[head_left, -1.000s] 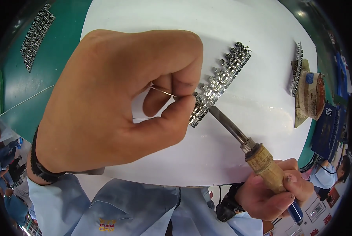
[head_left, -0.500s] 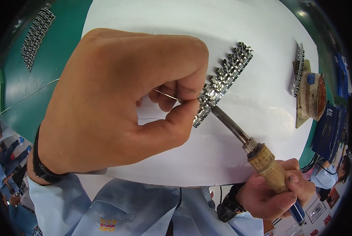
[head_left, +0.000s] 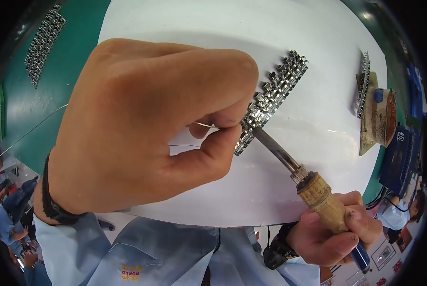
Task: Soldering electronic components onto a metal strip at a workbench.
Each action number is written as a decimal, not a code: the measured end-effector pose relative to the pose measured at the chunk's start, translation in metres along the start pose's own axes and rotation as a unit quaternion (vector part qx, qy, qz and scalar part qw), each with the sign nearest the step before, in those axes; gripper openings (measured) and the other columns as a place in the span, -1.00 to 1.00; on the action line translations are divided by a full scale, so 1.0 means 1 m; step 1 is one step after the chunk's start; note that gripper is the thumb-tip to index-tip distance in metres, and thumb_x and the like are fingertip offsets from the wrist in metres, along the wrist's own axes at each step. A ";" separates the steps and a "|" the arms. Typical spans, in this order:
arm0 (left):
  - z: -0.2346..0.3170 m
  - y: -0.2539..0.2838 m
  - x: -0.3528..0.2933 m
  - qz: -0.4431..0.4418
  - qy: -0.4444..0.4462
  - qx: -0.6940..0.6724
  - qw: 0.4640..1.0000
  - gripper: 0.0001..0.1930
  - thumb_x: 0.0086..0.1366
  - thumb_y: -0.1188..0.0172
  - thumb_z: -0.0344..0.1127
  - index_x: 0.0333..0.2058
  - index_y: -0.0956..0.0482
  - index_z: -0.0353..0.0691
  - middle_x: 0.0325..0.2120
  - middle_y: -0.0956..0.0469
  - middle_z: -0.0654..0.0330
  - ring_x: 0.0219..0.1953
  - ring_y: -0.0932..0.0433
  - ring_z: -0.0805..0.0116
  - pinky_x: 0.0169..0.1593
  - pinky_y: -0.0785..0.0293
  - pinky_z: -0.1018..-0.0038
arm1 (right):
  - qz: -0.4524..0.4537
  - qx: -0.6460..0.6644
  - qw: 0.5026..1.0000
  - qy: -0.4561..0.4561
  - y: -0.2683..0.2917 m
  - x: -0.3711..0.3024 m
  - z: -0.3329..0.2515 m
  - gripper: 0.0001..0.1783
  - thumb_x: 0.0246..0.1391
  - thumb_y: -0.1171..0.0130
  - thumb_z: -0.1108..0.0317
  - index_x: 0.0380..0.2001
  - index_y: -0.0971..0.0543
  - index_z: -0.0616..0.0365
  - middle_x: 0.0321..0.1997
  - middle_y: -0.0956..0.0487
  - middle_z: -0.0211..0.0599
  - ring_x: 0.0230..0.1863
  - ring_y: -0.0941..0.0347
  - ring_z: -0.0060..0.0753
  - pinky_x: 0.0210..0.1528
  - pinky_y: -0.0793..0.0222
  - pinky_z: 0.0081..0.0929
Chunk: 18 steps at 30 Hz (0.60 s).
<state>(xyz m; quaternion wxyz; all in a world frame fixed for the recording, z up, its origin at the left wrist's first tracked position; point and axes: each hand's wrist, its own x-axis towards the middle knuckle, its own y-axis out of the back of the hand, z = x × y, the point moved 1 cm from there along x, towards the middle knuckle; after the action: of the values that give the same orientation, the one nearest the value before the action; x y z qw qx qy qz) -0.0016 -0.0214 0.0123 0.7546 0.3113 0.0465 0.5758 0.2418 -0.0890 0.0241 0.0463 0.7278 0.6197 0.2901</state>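
Note:
My left hand [head_left: 137,128] is closed, pinching a thin solder wire [head_left: 205,125] between thumb and forefinger. The wire trails from behind the hand toward the left rim. Under those fingertips lies the lower end of a strip of small silvery metal parts [head_left: 280,88], set slantwise in rows. At the lower right my right hand [head_left: 335,233] grips a soldering iron [head_left: 320,198] by its tan, worn handle. The iron's dark tip meets the strip just right of my left fingertips. Those fingertips hide the exact spot where wire and tip come together.
A white sheet [head_left: 318,157] covers much of the green tabletop [head_left: 20,105]. Another strip of metal parts [head_left: 45,45] lies at the far left. On the right stand a round, crusted holder [head_left: 382,114], a narrow metal strip [head_left: 363,86] and a blue box [head_left: 397,162]. Other people sit beyond the edges.
My left hand has shifted slightly down and to the right, and its fingers have drawn closer together. The iron has moved a little up and left. The strip has barely moved.

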 end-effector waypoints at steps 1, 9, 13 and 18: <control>0.000 0.000 0.000 0.005 -0.003 0.001 1.000 -0.78 -0.17 -0.35 -0.62 -0.59 -0.47 -0.23 -0.65 -0.47 0.25 -0.64 -0.46 0.41 -0.56 -0.27 0.53 | 0.008 0.001 1.000 0.006 -0.001 0.000 0.001 -0.72 0.18 -0.22 0.32 -0.13 -0.43 0.21 -0.55 -0.51 -0.36 -0.58 -0.39 -0.60 -0.48 -0.26 -0.63; 0.007 0.004 0.007 -0.049 -0.049 0.101 0.993 -0.74 -0.21 -0.37 -0.62 -0.60 -0.45 -0.23 -0.67 -0.43 0.22 -0.66 -0.44 0.31 -0.58 -0.23 0.44 | 0.078 0.003 0.996 0.053 -0.012 0.001 0.011 -0.61 0.17 -0.22 0.20 -0.13 -0.46 0.31 -0.59 -0.50 -0.37 -0.64 -0.36 -0.67 -0.57 -0.19 -0.68; 0.002 0.005 0.005 -0.065 -0.043 0.114 0.990 -0.75 -0.16 -0.36 -0.64 -0.59 -0.45 -0.23 -0.67 -0.43 0.22 -0.66 -0.43 0.34 -0.58 -0.22 0.44 | 0.112 0.006 0.991 0.077 -0.018 0.002 0.017 -0.55 0.17 -0.22 0.13 -0.13 -0.47 0.36 -0.62 -0.49 -0.38 -0.67 -0.34 -0.71 -0.61 -0.15 -0.71; -0.001 0.006 0.003 -0.088 -0.040 0.128 0.987 -0.76 -0.10 -0.34 -0.66 -0.58 -0.45 -0.23 -0.67 -0.43 0.22 -0.66 -0.43 0.38 -0.58 -0.22 0.45 | 0.156 0.005 0.982 0.109 -0.024 0.000 0.020 -0.47 0.17 -0.23 0.06 -0.13 -0.49 0.42 -0.64 -0.48 -0.39 -0.71 -0.32 -0.76 -0.66 -0.11 -0.74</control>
<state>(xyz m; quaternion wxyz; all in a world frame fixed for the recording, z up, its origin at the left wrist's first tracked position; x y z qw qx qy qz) -0.0063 -0.0176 0.0157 0.7576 0.4226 0.1169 0.4835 0.2299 -0.0777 -0.0028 -0.0709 0.7796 0.5017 0.3680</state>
